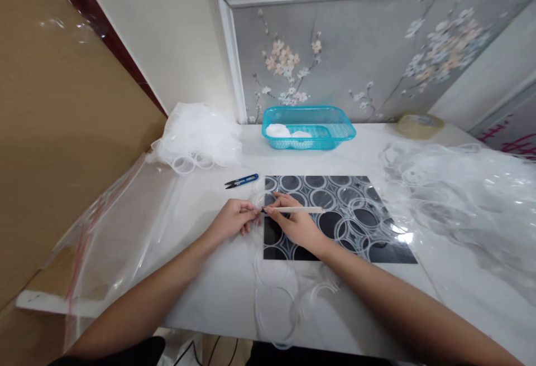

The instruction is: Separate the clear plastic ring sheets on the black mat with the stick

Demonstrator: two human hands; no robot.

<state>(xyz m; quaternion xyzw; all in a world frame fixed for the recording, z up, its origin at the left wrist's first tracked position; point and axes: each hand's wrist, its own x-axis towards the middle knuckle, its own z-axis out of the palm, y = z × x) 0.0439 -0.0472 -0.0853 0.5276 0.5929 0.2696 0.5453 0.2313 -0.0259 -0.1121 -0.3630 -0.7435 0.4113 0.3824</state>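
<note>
Evidently both hands meet at the left edge of the dark mat (335, 218) on the white worktop (218, 288). The left hand (231, 220) has its fingers (250, 208) pinched on a thin clear plastic ring (259, 197), though the ring is so transparent that its exact outline between the fingertips is hard to make out. The right hand (295, 226) is closed around a slim pale stick (298, 210), which lies level, its near tip touching the pinched spot and its far end pointing right over the mat.

Such a ring looks feather-light, springy and slick; it would likely flex or flip away under pressure, so a gentle pinch on the band itself seems the sound hold. The stick appears stiff and light, best held near its middle.

More loose rings (276, 304) lie on the worktop just below the wrists, and others rest on the mat right of the fingers. Blue snips (242, 181) sit just above the left fingers. Farther beyond stand a turquoise basket (339, 131) and a heap of clear rings (196, 134).
</note>
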